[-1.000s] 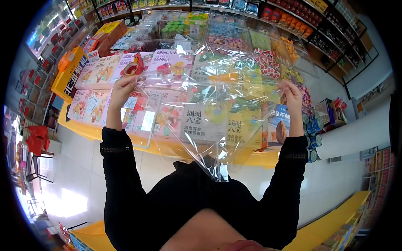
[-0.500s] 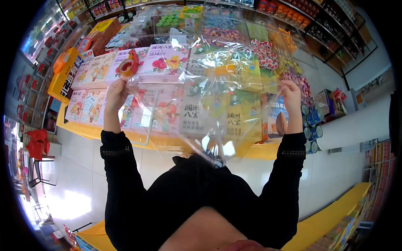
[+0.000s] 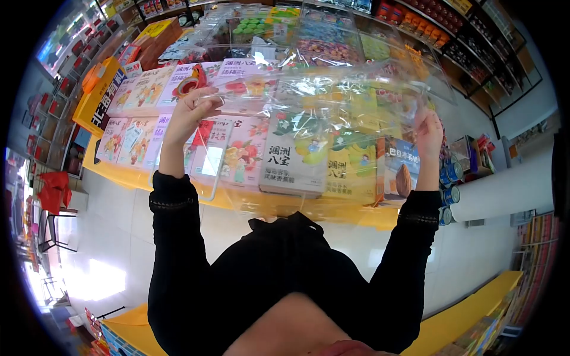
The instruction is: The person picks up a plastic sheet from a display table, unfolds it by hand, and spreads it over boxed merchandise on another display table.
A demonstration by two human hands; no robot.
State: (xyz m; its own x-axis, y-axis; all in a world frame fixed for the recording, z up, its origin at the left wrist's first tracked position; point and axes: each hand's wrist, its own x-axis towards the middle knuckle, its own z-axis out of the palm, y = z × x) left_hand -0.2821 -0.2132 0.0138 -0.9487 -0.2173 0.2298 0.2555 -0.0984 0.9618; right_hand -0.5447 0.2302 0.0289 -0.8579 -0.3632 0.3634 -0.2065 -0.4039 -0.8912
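Observation:
Stretched between my hands above the boxes is a clear plastic sheet (image 3: 350,127), wrinkled and shiny. My left hand (image 3: 191,115) is closed on its left edge, and my right hand (image 3: 428,133) pinches the right edge. Through the film I see a grey gift box (image 3: 294,160), a yellow box (image 3: 352,169) and pink boxes (image 3: 244,157). Just beyond my left hand, a roll of tape (image 3: 189,86) with a red and yellow dispenser rests on the boxes. A blue box (image 3: 399,172) with an almond picture lies near my right wrist.
The boxes stand on a yellow-covered table (image 3: 255,202). Behind them are clear bins of wrapped sweets (image 3: 326,50). Blue cans (image 3: 449,184) are stacked right, beside a white column (image 3: 499,184). A black chair (image 3: 56,231) with red cloth stands left.
The sheet's hanging lower point has risen, and the film now spreads flatter over the boxes. My left hand has moved up and to the right; my right hand has shifted slightly right.

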